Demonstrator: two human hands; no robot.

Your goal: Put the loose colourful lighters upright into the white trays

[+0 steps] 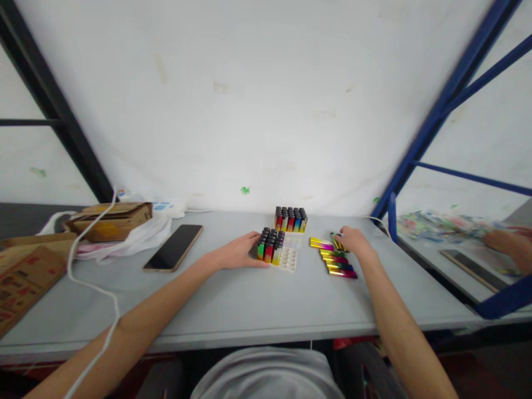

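Observation:
On the grey table, my left hand [243,251] is against the left side of a white tray [287,259], its fingers spread around the upright lighters [270,246] that fill the tray's left part. The tray's right part shows bare round slots. Behind it stands a full block of lighters [291,219] with black tops. My right hand [349,240] has its fingers closed on a lighter at the top of a row of loose shiny lighters [338,263] lying flat to the right of the tray.
A black phone [173,247] lies left of my left hand. Open cardboard boxes [112,220], a white plastic bag [143,238] and a white cable [93,285] are further left. Blue metal bars [436,122] stand at right; beyond them another person's hand [505,244] shows.

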